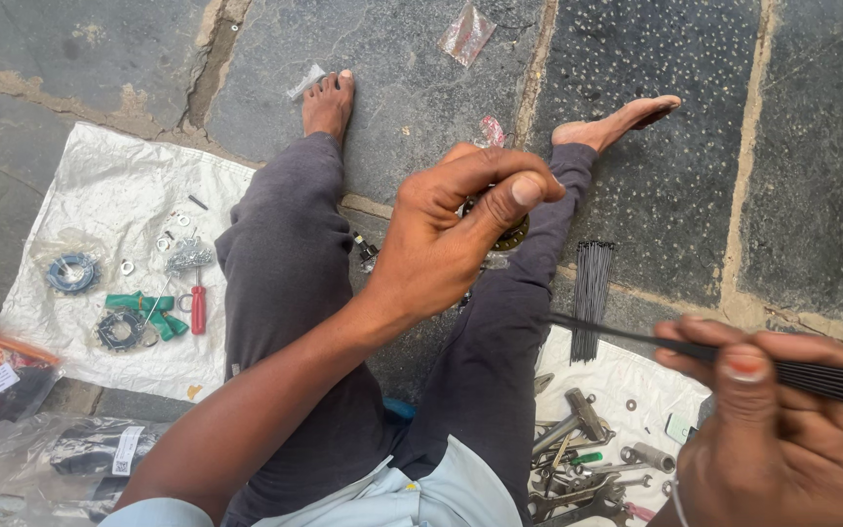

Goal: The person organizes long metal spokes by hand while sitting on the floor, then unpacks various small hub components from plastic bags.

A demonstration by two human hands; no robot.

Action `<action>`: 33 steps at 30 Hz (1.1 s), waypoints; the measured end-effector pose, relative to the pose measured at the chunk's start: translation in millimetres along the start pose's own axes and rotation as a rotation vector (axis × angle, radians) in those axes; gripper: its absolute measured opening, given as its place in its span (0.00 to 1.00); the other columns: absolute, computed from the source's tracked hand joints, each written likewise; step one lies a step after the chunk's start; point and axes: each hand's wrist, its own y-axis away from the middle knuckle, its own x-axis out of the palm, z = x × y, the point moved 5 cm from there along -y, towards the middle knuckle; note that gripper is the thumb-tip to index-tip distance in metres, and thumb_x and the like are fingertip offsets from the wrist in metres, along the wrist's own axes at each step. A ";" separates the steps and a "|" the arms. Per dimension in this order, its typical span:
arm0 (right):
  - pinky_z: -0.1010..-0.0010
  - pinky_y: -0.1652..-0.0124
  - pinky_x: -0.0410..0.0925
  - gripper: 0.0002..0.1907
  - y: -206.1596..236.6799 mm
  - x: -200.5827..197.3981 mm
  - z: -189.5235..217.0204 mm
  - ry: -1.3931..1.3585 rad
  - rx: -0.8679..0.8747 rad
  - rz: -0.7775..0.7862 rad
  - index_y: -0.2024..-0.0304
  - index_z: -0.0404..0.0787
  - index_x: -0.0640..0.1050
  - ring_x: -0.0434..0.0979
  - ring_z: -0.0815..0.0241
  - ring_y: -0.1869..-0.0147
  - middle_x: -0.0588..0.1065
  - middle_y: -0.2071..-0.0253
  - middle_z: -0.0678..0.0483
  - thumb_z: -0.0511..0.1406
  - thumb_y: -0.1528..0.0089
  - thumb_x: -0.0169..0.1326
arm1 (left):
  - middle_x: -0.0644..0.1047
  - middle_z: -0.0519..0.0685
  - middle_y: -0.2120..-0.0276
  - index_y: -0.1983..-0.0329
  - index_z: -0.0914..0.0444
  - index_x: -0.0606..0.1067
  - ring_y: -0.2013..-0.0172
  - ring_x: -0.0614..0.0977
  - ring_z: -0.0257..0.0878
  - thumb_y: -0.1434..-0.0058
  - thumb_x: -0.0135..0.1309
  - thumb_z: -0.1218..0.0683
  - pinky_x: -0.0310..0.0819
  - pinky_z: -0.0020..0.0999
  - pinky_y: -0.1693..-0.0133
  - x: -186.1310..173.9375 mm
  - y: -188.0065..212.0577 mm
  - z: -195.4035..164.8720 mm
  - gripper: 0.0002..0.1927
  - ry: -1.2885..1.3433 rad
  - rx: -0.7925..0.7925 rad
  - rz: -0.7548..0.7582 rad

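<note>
floor: grey stone slabs (656,117) | pale joints | white sheet (100,195) | daylight

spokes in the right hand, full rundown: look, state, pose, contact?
The bundle of spokes is a tight sheaf of thin, straight, dark rods, metal by the look. It lies nearly level, tips pointing left toward the person's knee, and runs out of frame at the right edge. The right hand pinches it between thumb and fingers near mid-length. The count cannot be told. A second loose bundle lies on the stone floor beyond it, apart.

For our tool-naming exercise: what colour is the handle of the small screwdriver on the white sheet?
Red: the small screwdriver's plastic handle shows best in the head view, on the white sheet.
</note>
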 end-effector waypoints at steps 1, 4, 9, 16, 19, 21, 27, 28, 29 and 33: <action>0.59 0.59 0.81 0.07 1.9 4.3 -2.5 -0.041 0.036 -0.046 0.55 0.27 0.67 0.84 0.45 0.58 0.76 0.62 0.32 0.28 0.29 0.50 | 0.83 0.45 0.60 0.50 0.62 0.81 0.61 0.78 0.29 0.21 0.51 0.47 0.75 0.24 0.57 -0.2 -0.4 1.7 0.15 0.033 -0.020 -0.002; 0.63 0.61 0.78 0.06 12.4 38.9 -11.0 -0.154 0.001 0.122 0.54 0.27 0.72 0.86 0.49 0.59 0.79 0.59 0.33 0.27 0.30 0.52 | 0.83 0.46 0.60 0.48 0.62 0.81 0.64 0.78 0.28 0.24 0.51 0.47 0.75 0.25 0.58 1.3 -2.9 9.2 0.16 0.245 -0.146 0.001; 0.68 0.60 0.81 0.10 34.8 79.1 -43.2 -0.316 0.157 0.238 0.52 0.26 0.75 0.86 0.53 0.57 0.80 0.54 0.37 0.30 0.32 0.53 | 0.83 0.45 0.56 0.48 0.62 0.80 0.53 0.83 0.29 0.22 0.51 0.47 0.80 0.27 0.48 4.7 -5.6 5.2 0.15 0.331 -0.064 0.028; 0.69 0.64 0.81 0.12 28.3 96.6 -59.8 -0.421 0.307 0.292 0.52 0.27 0.77 0.85 0.56 0.61 0.81 0.60 0.42 0.32 0.34 0.55 | 0.83 0.45 0.59 0.50 0.63 0.81 0.63 0.80 0.26 0.24 0.53 0.47 0.76 0.25 0.60 12.9 0.4 10.1 0.15 0.309 -0.151 0.027; 0.70 0.63 0.79 0.12 21.2 101.8 -61.5 -0.467 0.313 0.346 0.50 0.27 0.77 0.85 0.56 0.60 0.81 0.61 0.44 0.31 0.33 0.55 | 0.83 0.44 0.60 0.50 0.63 0.81 0.63 0.80 0.26 0.24 0.54 0.48 0.76 0.23 0.62 16.7 1.5 11.8 0.15 0.340 -0.153 0.046; 0.70 0.63 0.79 0.12 19.1 105.3 -65.4 -0.495 0.352 0.388 0.51 0.26 0.78 0.84 0.56 0.61 0.81 0.62 0.44 0.30 0.34 0.56 | 0.83 0.45 0.59 0.49 0.63 0.82 0.65 0.79 0.28 0.27 0.54 0.48 0.75 0.24 0.65 17.7 3.1 16.6 0.15 0.326 -0.215 0.033; 0.69 0.64 0.79 0.10 8.7 94.4 -67.6 -0.699 0.374 0.361 0.53 0.25 0.78 0.84 0.55 0.62 0.80 0.61 0.42 0.28 0.33 0.56 | 0.82 0.48 0.58 0.48 0.64 0.81 0.58 0.85 0.32 0.25 0.54 0.48 0.83 0.29 0.54 23.3 7.3 16.6 0.15 0.271 -0.142 0.073; 0.68 0.63 0.79 0.09 5.2 90.0 -66.0 -0.724 0.353 0.349 0.53 0.25 0.78 0.84 0.54 0.62 0.80 0.61 0.41 0.28 0.32 0.56 | 0.82 0.48 0.59 0.48 0.63 0.81 0.60 0.85 0.33 0.26 0.54 0.48 0.83 0.29 0.57 24.4 8.1 18.1 0.15 0.260 -0.173 0.081; 0.69 0.63 0.79 0.09 2.3 85.8 -65.7 -0.692 0.349 0.337 0.53 0.25 0.77 0.84 0.54 0.62 0.80 0.61 0.41 0.28 0.33 0.57 | 0.82 0.48 0.58 0.48 0.63 0.81 0.59 0.84 0.32 0.26 0.54 0.48 0.83 0.29 0.56 24.6 8.2 17.9 0.15 0.281 -0.172 0.079; 0.70 0.61 0.79 0.09 2.4 71.7 -65.2 -0.431 0.280 0.310 0.53 0.26 0.79 0.84 0.54 0.62 0.81 0.63 0.41 0.28 0.34 0.57 | 0.83 0.46 0.60 0.48 0.64 0.81 0.63 0.81 0.29 0.26 0.55 0.49 0.78 0.27 0.60 24.0 6.5 18.8 0.15 0.343 -0.205 0.061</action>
